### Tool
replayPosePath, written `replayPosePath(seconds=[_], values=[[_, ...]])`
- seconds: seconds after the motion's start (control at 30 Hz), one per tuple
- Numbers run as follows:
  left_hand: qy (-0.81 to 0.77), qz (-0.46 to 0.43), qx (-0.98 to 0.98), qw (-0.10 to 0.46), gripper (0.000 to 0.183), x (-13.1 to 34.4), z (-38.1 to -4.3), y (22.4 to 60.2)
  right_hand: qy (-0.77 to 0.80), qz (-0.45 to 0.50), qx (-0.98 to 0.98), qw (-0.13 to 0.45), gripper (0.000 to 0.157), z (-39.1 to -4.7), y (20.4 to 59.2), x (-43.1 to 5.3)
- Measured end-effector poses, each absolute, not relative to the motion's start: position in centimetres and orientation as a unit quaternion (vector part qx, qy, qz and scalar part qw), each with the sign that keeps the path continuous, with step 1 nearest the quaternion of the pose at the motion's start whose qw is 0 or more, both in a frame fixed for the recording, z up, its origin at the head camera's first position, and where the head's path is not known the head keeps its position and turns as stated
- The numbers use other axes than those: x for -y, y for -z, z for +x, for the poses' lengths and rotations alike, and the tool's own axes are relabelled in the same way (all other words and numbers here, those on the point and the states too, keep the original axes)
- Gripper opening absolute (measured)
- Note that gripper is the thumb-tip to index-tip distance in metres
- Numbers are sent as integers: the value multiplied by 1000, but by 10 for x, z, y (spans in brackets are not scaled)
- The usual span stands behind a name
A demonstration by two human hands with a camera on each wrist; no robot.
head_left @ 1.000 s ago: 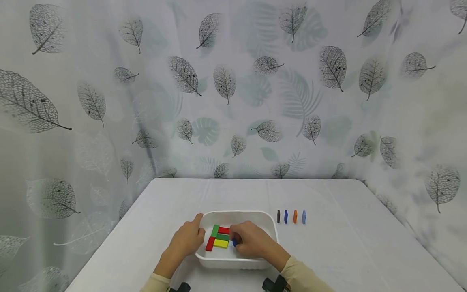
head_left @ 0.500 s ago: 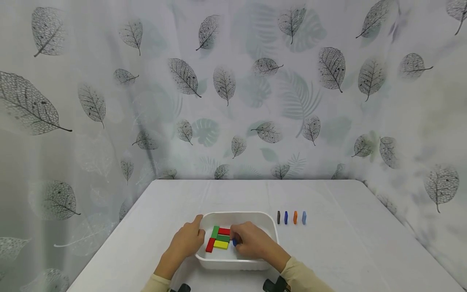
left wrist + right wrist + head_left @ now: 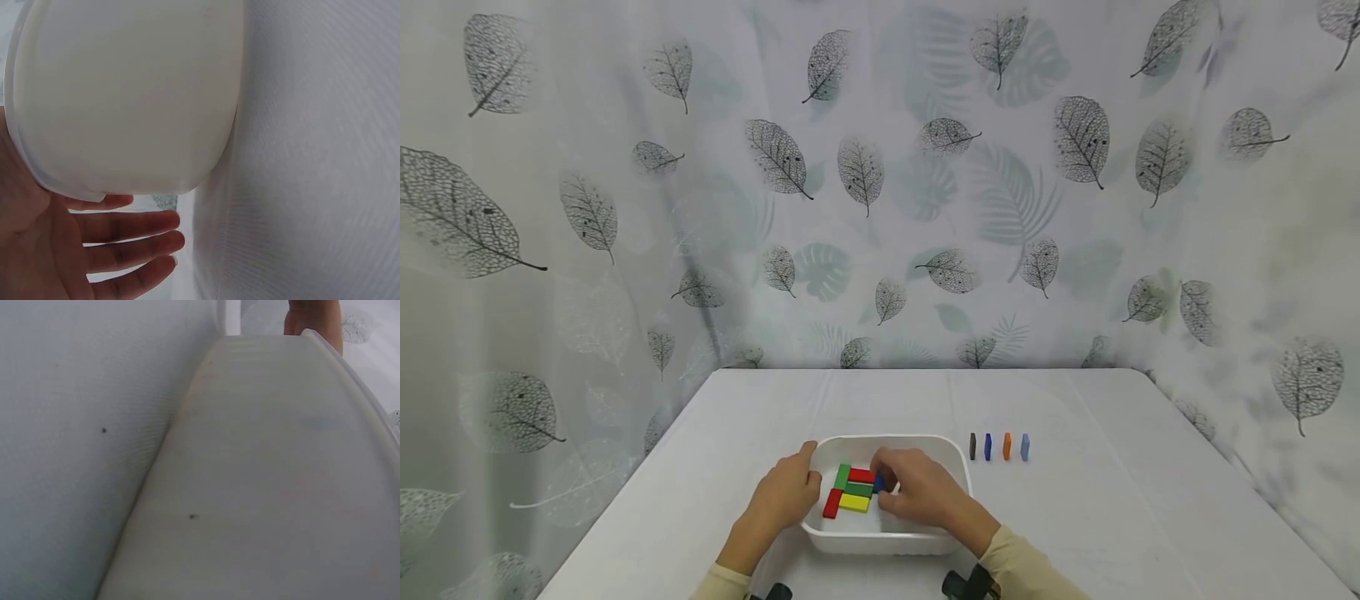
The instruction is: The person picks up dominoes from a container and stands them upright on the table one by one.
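A white tray (image 3: pixel 880 543) with a raised rim stands near the table's front. My left hand (image 3: pixel 785 492) holds its left end, the thumb over the rim; in the left wrist view the other fingers lie straight outside the wall. Inside the tray, flat blocks lie together: green (image 3: pixel 842 476), red (image 3: pixel 861 476), darker green (image 3: pixel 858 490), yellow (image 3: pixel 853 502) and another red block (image 3: pixel 832 504). My right hand (image 3: pixel 917 487) has a blue block (image 3: pixel 878 482) between forefinger and thumb, beside the right ends of the upper red and darker green blocks. The hand partly hides this block.
Behind and right of the tray, a dark block (image 3: pixel 973 446), a blue block (image 3: pixel 988 447), an orange block (image 3: pixel 1007 447) and a light blue block (image 3: pixel 1025 447) stand upright in a row on the white table (image 3: pixel 1105 500). A leaf-patterned curtain (image 3: pixel 910 200) hangs behind.
My right fingers have moved slightly away from me with the blue block, which now sits against the ends of the red and darker green blocks. The left hand keeps its place.
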State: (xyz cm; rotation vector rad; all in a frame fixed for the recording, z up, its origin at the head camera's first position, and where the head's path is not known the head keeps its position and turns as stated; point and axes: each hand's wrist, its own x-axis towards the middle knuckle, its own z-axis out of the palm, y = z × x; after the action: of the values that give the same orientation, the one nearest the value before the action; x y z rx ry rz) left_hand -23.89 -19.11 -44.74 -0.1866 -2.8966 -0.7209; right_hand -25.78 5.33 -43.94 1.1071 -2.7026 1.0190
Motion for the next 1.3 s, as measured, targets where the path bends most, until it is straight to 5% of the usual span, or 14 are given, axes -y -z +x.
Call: replayPosePath(seconds=[1.3], values=[[251, -61, 963, 73, 49, 192, -237, 444, -357, 364, 857, 68, 26, -266, 423, -74]])
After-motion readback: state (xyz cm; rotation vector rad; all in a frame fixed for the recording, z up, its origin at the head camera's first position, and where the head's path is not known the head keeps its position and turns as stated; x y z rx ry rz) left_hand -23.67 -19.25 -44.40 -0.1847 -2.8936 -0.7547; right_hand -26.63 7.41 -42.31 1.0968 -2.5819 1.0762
